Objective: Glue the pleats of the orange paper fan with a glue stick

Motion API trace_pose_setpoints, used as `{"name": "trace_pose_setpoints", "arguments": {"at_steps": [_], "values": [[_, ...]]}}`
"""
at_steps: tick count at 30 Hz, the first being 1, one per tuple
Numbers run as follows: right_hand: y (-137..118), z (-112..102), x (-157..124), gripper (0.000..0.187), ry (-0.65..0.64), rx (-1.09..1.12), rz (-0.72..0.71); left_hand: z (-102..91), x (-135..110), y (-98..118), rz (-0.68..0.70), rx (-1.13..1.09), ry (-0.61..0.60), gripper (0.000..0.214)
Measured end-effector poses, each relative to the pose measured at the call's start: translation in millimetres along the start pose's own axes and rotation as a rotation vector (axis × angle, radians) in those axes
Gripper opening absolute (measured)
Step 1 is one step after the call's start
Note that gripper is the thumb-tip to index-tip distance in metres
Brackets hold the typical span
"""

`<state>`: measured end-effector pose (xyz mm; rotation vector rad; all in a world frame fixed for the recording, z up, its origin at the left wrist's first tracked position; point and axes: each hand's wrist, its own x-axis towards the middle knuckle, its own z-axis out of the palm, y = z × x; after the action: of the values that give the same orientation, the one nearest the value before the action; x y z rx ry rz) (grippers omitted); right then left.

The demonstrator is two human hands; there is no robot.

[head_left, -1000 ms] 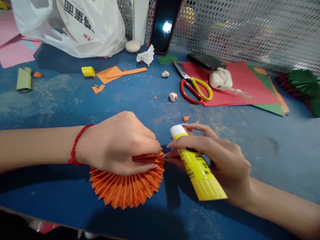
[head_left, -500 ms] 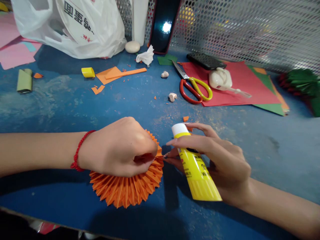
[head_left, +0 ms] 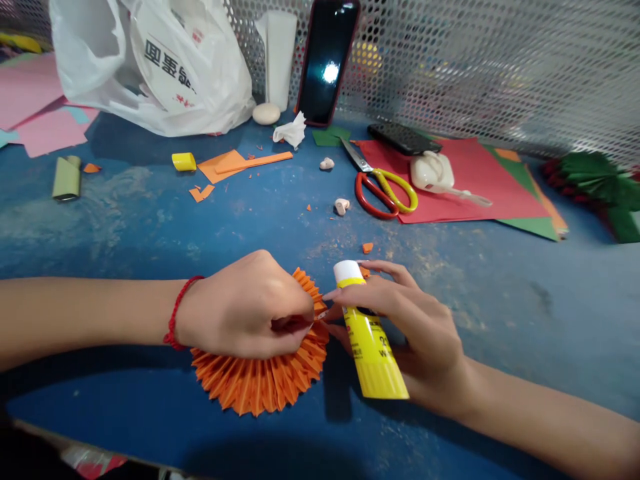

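An orange pleated paper fan (head_left: 260,380) lies on the blue table (head_left: 500,300), spread into a round shape. My left hand (head_left: 245,310), with a red string at the wrist, is closed over the fan and pinches its folds at the right edge. My right hand (head_left: 410,327) grips a yellow glue stick (head_left: 367,337) with a white cap, held slanted just right of the fan. Its fingertips reach toward the same fold that my left hand pinches.
Red-and-yellow scissors (head_left: 383,187) lie beyond the hands, beside red and green paper sheets (head_left: 475,193) bearing a white gadget (head_left: 433,170) and a black phone (head_left: 400,139). A white plastic bag (head_left: 160,60), an upright phone (head_left: 327,60), orange scraps (head_left: 225,163) and a perforated metal screen (head_left: 500,60) stand behind.
The fan's two ends have closed up toward each other under my left hand. Both hands sit slightly lower and nearer in view; the glue stick shifted a little left.
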<state>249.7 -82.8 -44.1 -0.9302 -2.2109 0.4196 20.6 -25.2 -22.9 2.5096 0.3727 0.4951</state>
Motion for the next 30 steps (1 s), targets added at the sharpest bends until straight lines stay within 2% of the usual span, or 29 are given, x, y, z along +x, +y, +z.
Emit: {"name": "trace_pose_setpoints", "arguments": {"at_steps": [7, 11, 20, 30], "values": [[1.3, -5.0, 0.4, 0.035, -0.048, -0.001, -0.012, 2.5, -0.9, -1.4, 0.053, -0.001, 0.013, 0.012], [0.7, -6.1, 3.0, 0.036, -0.077, -0.025, -0.019, 8.1, -1.4, -4.7, 0.124, 0.078, 0.054, 0.016], [-8.0, -2.5, 4.4, 0.034, -0.014, -0.154, -0.083, 10.8, -1.6, -3.6, 0.100, 0.161, 0.036, 0.018], [-0.1, 2.3, -1.0, 0.028, 0.141, -0.194, -0.166, 10.1, -2.0, -0.3, 0.077, 0.273, 0.089, 0.014]]}}
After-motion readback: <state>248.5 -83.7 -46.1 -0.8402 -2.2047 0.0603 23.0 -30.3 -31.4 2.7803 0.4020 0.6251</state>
